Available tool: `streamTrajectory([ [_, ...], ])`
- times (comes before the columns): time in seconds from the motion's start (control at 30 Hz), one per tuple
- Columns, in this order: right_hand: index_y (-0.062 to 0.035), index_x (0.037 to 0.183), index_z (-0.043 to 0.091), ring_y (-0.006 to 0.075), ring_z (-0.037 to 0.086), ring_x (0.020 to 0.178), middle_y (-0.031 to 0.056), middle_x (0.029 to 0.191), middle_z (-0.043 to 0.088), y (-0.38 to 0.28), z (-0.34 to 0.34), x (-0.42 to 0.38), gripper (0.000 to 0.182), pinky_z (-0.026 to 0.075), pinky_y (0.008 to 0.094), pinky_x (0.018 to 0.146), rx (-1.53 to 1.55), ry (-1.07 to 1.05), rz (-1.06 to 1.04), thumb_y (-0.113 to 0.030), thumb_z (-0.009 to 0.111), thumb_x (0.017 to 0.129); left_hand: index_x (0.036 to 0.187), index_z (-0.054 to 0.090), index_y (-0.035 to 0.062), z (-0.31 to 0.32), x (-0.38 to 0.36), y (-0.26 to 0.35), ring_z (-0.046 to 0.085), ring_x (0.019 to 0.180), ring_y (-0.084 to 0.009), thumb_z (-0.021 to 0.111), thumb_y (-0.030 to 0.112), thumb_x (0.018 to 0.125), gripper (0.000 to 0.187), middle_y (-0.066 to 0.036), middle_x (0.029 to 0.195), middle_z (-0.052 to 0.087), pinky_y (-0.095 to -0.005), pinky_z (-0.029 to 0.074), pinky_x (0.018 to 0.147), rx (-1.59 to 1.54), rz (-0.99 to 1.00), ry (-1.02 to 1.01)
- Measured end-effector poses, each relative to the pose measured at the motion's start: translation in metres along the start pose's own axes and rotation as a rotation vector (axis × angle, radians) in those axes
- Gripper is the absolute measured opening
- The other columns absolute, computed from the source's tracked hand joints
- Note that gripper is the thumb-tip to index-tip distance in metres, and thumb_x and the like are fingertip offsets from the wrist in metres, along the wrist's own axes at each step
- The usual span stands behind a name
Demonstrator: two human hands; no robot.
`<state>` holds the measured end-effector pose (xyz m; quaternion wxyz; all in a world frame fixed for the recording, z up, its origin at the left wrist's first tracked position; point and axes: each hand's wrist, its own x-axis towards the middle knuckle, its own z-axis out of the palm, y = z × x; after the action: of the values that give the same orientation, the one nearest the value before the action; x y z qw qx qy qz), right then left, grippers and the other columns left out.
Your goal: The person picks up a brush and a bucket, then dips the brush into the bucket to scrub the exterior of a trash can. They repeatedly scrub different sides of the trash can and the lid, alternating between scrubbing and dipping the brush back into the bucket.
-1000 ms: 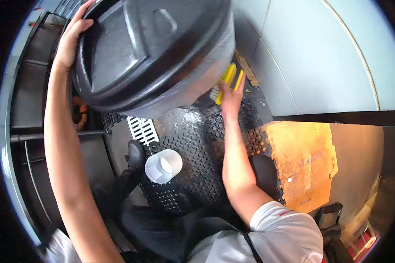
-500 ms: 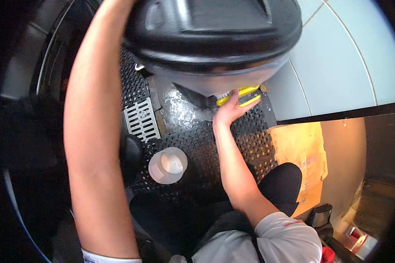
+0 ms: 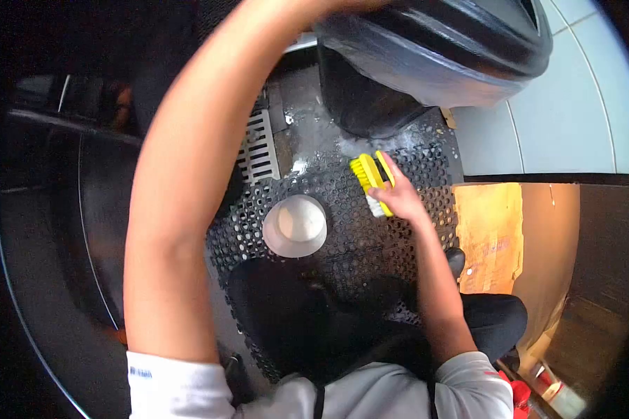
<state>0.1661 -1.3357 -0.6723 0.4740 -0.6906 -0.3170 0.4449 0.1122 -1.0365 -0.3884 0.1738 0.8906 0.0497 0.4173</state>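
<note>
My right hand (image 3: 400, 197) grips a yellow scrub brush (image 3: 369, 176) and holds it just above the black perforated floor mat (image 3: 342, 237), below the bin. My left arm reaches up across the view to the big black trash bin (image 3: 440, 49), lined with a clear bag, which is tilted at the top. My left hand is up at the bin's top edge, mostly out of view. A white plastic cup (image 3: 297, 225) stands on the mat between my arms.
A metal floor drain grate (image 3: 260, 148) lies left of the wet patch under the bin. Flattened cardboard (image 3: 489, 234) lies on the floor at the right. A pale tiled wall (image 3: 580, 119) stands behind it. My dark trouser legs fill the bottom middle.
The bin has swung up and to the right. My right hand pulled the brush down and away from the bin's underside toward the mat. The view tilted downward.
</note>
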Motion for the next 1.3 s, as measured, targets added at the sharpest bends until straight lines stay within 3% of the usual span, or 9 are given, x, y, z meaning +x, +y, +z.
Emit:
streamTrajectory([
  [0.13,-0.0227,0.150,0.036,0.0331,0.065,0.106,0.0203,0.127,0.061,-0.114,-0.017,-0.023,0.086,0.050,0.0395,0.096,-0.507,-0.465,-0.144,-0.028,0.074,0.074,0.145,0.036,-0.0016,-0.018,-0.252,-0.013,0.042,0.134,-0.0414,0.074,0.048,0.078,0.091,-0.027,0.144,0.043,-0.0446,0.033,0.113,0.133,-0.389,-0.440],
  [0.2,-0.0275,0.148,0.038,0.0375,0.066,0.097,0.0213,0.113,0.065,-0.130,-0.008,-0.024,0.082,0.052,0.0439,0.089,-0.695,-0.620,-0.230,-0.026,0.073,0.074,0.153,0.011,-0.0020,-0.028,-0.367,-0.012,0.044,0.132,-0.0412,0.076,0.057,0.075,0.117,-0.030,0.151,0.030,-0.0518,0.036,0.110,-0.227,-1.392,-0.834],
  [0.37,-0.0297,0.141,0.050,0.0342,0.067,0.080,0.0154,0.080,0.065,-0.110,0.055,-0.032,0.068,0.054,0.0443,0.072,-0.896,-0.697,-0.651,-0.018,0.070,0.077,0.148,0.024,0.0066,0.001,-0.508,0.078,0.065,0.105,-0.0400,0.064,0.035,0.093,0.074,-0.020,0.130,0.053,-0.0522,0.056,0.091,-1.356,-2.034,-0.354],
  [0.53,-0.0204,0.129,0.059,0.0294,0.069,0.083,0.0117,0.089,0.069,-0.034,0.097,-0.035,0.046,0.055,0.0429,0.071,-1.352,-0.686,-0.629,-0.015,0.060,0.083,0.156,0.004,0.0223,0.060,-0.442,0.137,0.057,0.115,-0.0344,0.032,-0.005,0.091,0.076,-0.018,0.148,0.034,-0.0407,0.062,0.073,-0.812,-1.836,0.035],
  [0.7,-0.0016,0.118,0.063,0.0309,0.069,0.097,0.0156,0.107,0.069,0.034,0.091,0.024,0.036,0.055,0.0437,0.077,-1.419,-0.338,-0.573,-0.017,0.056,0.086,0.155,0.008,0.0055,0.091,-0.361,0.146,0.031,0.134,-0.0549,0.043,-0.005,0.082,0.081,-0.040,0.147,0.023,-0.0437,0.023,0.118,-0.109,-1.165,-0.372],
  [0.97,-0.0141,0.135,0.052,0.0401,0.062,0.107,0.0233,0.115,0.065,0.058,0.060,0.089,0.063,0.050,0.0444,0.092,-1.001,-0.521,-0.160,-0.032,0.071,0.077,0.154,0.022,0.0111,0.121,-0.316,0.081,0.055,0.117,-0.0476,0.044,-0.004,0.084,0.074,-0.037,0.140,0.036,-0.0434,0.048,0.100,0.088,-1.179,-0.558],
  [1.03,-0.0191,0.147,0.040,0.0394,0.063,0.107,0.0242,0.119,0.064,-0.012,0.036,0.048,0.080,0.050,0.0440,0.094,-0.890,-0.617,-0.131,-0.020,0.074,0.074,0.155,0.020,0.0133,0.116,-0.316,0.059,0.068,0.096,-0.0324,0.040,-0.003,0.088,0.071,-0.027,0.139,0.047,-0.0348,0.061,0.058,-0.383,-1.437,-0.513],
  [1.17,-0.0235,0.146,0.042,0.0430,0.064,0.098,0.0295,0.099,0.063,-0.115,-0.004,-0.015,0.078,0.053,0.0456,0.086,-1.109,-0.388,-0.115,-0.016,0.073,0.075,0.154,0.017,0.0131,0.097,-0.326,0.027,0.069,0.089,-0.0339,0.031,-0.007,0.087,0.071,-0.024,0.137,0.049,-0.0384,0.063,0.062,-0.760,-1.620,-0.608],
  [1.3,-0.0277,0.144,0.046,0.0356,0.056,0.071,0.0175,0.084,0.053,-0.142,-0.027,0.016,0.075,0.049,0.0440,0.065,-1.260,0.036,-1.091,-0.010,0.073,0.076,0.153,0.020,0.0136,0.092,-0.344,0.009,0.070,0.087,-0.0326,0.034,-0.005,0.087,0.070,-0.024,0.133,0.052,-0.0367,0.064,0.061,-0.969,-1.510,-0.834],
])
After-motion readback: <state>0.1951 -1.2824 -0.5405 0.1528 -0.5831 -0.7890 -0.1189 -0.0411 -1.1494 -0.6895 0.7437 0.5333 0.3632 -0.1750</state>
